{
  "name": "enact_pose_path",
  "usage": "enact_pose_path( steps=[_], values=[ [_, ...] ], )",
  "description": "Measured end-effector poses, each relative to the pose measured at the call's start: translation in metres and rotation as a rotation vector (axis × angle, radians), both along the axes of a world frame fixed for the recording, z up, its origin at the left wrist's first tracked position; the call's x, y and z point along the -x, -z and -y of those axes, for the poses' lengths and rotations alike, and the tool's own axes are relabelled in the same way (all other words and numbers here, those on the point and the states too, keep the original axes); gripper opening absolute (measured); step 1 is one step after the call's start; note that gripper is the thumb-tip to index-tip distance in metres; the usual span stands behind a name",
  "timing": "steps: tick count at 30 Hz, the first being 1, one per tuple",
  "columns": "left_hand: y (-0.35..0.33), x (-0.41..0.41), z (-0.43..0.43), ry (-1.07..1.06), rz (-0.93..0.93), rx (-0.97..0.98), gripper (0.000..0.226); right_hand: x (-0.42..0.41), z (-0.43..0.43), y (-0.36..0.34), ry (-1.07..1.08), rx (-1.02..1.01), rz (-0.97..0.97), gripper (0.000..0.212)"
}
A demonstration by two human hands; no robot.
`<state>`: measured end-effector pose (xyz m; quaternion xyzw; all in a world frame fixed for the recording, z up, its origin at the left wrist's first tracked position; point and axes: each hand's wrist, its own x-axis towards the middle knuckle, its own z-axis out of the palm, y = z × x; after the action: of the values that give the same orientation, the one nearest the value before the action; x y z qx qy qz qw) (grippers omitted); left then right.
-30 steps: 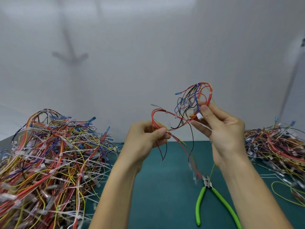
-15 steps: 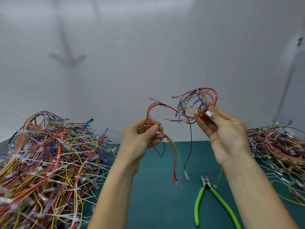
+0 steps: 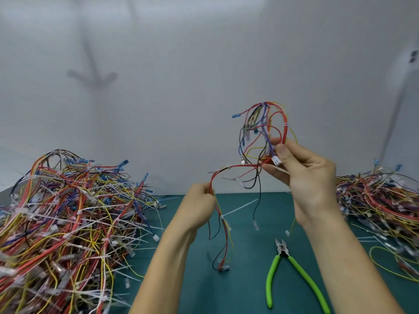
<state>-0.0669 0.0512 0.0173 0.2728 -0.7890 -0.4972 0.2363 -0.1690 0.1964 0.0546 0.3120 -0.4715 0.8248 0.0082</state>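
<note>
Wire bundle (image 3: 249, 165): a tangle of red, yellow, black and purple wires, held up in the air above the green cutters (image 3: 282, 249); the top curls into a loop, and the loose ends hang down just left of the cutters; I cannot tell if those ends touch the table (image 3: 249, 295)
Left hand (image 3: 199, 205): up and to the left of the cutters; its grip is clamped on the red wires of the bundle, with the fingers curled round them
Right hand (image 3: 310, 177): right above the cutters and higher than the left hand; its grip is clamped on the loop, with thumb and fingers pinching the wires beside a small white plug (image 3: 276, 160)
Green cutters: lying flat on the table, handles spread apart, tip pointing away from the person, well apart from both hands
White tie (image 3: 240, 208): a long thin strip sticking out of the hanging wires, up and left of the cutters
Big wire pile (image 3: 68, 211): far to the left of the cutters, heaped high
Other wire pile (image 3: 381, 200): to the right of the cutters, lower
Table: dark green, under the cutters
</note>
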Motion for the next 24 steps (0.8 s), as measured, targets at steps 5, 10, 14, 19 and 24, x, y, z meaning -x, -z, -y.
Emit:
enact_pose_path(
  steps=[5, 10, 14, 19, 24],
  values=[
    [-0.025, -0.007, -0.012, -0.2, -0.298, -0.023, 0.052, -0.002, 0.003, 0.003, -0.03, -0.098, -0.14, 0.027],
    [-0.041, -0.017, -0.024, -0.265, -0.445, 0.156, 0.041, -0.003, 0.01, 0.009, -0.042, -0.292, -0.205, 0.019],
    [-0.051, -0.02, -0.027, -0.173, -0.582, -0.182, 0.026, -0.007, 0.012, 0.009, -0.105, -0.476, -0.325, 0.021],
    [-0.048, -0.023, -0.018, -0.081, -0.675, -0.427, 0.023, -0.014, 0.01, 0.01, -0.063, -0.765, -0.615, 0.03],
    [-0.047, -0.026, -0.015, -0.024, -0.65, -0.44, 0.022, -0.021, 0.017, 0.012, 0.007, -1.06, -0.715, 0.014]
  ],
)
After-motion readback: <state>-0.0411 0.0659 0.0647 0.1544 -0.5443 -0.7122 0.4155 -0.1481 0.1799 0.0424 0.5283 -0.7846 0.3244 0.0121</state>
